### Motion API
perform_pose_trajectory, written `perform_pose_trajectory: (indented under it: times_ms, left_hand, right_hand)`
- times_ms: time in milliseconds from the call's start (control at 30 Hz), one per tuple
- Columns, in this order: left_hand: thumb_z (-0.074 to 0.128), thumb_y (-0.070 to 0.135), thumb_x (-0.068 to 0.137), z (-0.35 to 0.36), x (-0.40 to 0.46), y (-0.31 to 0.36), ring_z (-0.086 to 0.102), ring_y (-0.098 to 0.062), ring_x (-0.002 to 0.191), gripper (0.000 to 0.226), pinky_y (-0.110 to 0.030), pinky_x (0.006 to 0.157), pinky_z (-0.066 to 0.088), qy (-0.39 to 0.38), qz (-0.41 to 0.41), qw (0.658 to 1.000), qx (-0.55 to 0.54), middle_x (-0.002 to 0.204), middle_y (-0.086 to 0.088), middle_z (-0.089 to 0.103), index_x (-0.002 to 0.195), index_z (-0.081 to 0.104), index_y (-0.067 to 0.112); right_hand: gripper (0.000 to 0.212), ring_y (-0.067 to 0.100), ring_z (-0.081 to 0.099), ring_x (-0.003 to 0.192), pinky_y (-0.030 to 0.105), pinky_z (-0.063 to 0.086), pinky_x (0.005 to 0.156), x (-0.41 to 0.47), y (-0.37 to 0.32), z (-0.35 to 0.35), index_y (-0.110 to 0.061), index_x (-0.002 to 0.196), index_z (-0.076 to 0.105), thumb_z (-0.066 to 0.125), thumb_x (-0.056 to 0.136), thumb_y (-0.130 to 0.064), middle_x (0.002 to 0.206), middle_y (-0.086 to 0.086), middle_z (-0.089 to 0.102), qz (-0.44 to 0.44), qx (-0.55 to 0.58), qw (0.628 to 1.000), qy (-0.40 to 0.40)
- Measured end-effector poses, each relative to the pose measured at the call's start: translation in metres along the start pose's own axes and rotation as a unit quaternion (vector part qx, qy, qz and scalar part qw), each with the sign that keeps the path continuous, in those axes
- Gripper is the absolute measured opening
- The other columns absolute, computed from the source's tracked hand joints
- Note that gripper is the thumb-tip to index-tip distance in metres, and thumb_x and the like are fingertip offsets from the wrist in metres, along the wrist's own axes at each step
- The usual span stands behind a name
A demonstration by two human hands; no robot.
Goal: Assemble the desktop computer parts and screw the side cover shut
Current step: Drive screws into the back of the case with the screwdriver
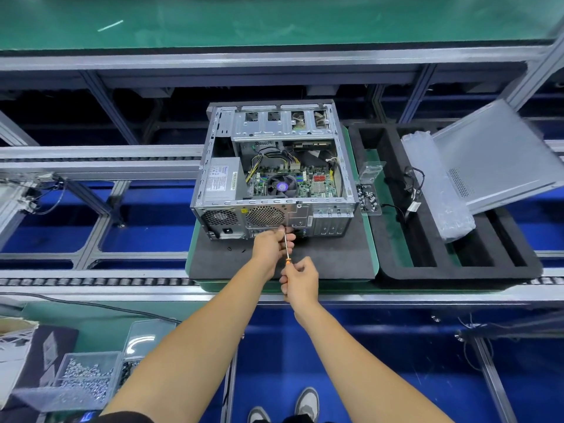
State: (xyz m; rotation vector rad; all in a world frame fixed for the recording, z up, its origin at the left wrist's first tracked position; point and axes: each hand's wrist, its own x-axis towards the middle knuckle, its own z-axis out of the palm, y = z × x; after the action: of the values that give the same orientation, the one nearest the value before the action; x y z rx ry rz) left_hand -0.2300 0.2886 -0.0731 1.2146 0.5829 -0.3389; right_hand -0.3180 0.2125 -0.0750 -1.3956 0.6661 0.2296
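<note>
Your right hand grips the screwdriver handle.
Your left hand pinches its shaft at the open case rear.

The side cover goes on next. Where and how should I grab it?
Grip the side cover by its raised upper-left edge, coming from the left above the foam tray. It leans tilted with its lower edge in the tray, so fingers can wrap that free edge.

The left hand hides the screwdriver tip.
</note>
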Motion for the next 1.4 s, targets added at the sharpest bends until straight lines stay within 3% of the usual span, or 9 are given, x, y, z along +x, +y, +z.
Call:
perform_pose_trajectory:
  times_ms: [100, 267, 400, 700, 1100, 1333, 1400]
  left_hand:
    - [0.042, 0.018, 0.110, 0.008, -0.001, 0.000, 0.055, -0.015, 0.058, 0.032, -0.020, 0.049, 0.048, 0.020, -0.021, 0.999, -0.026, 0.063, -0.001, 0.070, 0.091, 0.066, 0.006]
    - [0.043, 0.018, 0.109, 0.010, -0.002, -0.003, 0.053, -0.015, 0.061, 0.029, -0.022, 0.050, 0.045, 0.022, -0.031, 0.997, -0.062, 0.078, -0.007, 0.068, 0.097, 0.066, 0.005]
    - [0.043, 0.018, 0.110, 0.009, -0.001, -0.003, 0.053, -0.014, 0.060, 0.028, -0.022, 0.048, 0.045, 0.018, -0.039, 0.997, -0.066, 0.077, -0.005, 0.069, 0.099, 0.066, 0.005]
    - [0.039, 0.015, 0.110, 0.012, -0.001, -0.005, 0.048, -0.011, 0.052, 0.031, -0.019, 0.043, 0.038, 0.015, -0.039, 0.996, -0.083, 0.063, -0.001, 0.066, 0.094, 0.064, 0.006]
    - [0.042, 0.018, 0.110, 0.016, 0.003, -0.013, 0.047, -0.008, 0.047, 0.029, -0.020, 0.042, 0.039, 0.020, -0.018, 0.991, -0.128, 0.058, 0.003, 0.063, 0.095, 0.063, 0.005]
    - [0.050, 0.029, 0.107, 0.010, -0.002, -0.013, 0.063, -0.013, 0.050, 0.032, -0.025, 0.047, 0.052, 0.017, -0.023, 0.996, -0.086, 0.060, -0.003, 0.068, 0.099, 0.068, 0.004]
    - [0.052, 0.031, 0.106, 0.007, -0.002, -0.013, 0.068, -0.016, 0.056, 0.035, -0.027, 0.053, 0.057, 0.016, -0.005, 0.998, -0.058, 0.068, -0.007, 0.070, 0.099, 0.069, 0.002]
  right_hand:
    - [0.025, 0.013, 0.044, 0.048, 0.024, 0.033, 0.041, 0.004, 0.000, -0.003, -0.014, 0.079, 0.038, 0.053, 0.098, -0.007, 0.070, 0.011, 0.058, -0.022, -0.039, 0.999, 0.005]
    - [0.023, 0.016, 0.049, 0.055, 0.032, 0.038, 0.049, 0.008, 0.001, -0.006, -0.015, 0.079, 0.039, 0.054, 0.095, -0.008, 0.065, 0.007, 0.060, -0.046, -0.085, 0.995, 0.020]
    - [0.022, 0.016, 0.052, 0.056, 0.035, 0.042, 0.054, 0.011, 0.005, -0.005, -0.015, 0.079, 0.040, 0.054, 0.095, -0.009, 0.063, 0.004, 0.060, -0.053, -0.102, 0.993, 0.021]
    - [0.025, 0.017, 0.052, 0.054, 0.034, 0.043, 0.052, 0.013, 0.008, -0.007, -0.016, 0.077, 0.039, 0.055, 0.095, -0.009, 0.060, 0.002, 0.060, -0.072, -0.116, 0.990, 0.036]
    - [0.026, 0.013, 0.053, 0.049, 0.031, 0.042, 0.050, 0.017, 0.005, -0.010, -0.018, 0.077, 0.040, 0.058, 0.095, -0.013, 0.060, 0.003, 0.062, -0.085, -0.142, 0.985, 0.048]
    - [0.020, 0.017, 0.052, 0.051, 0.034, 0.042, 0.053, 0.019, 0.002, -0.007, -0.014, 0.079, 0.044, 0.057, 0.094, -0.011, 0.060, 0.005, 0.063, -0.057, -0.105, 0.992, 0.042]
    - [0.020, 0.017, 0.050, 0.048, 0.031, 0.040, 0.048, 0.019, 0.000, -0.006, -0.013, 0.080, 0.045, 0.058, 0.095, -0.010, 0.061, 0.007, 0.063, -0.046, -0.079, 0.995, 0.039]
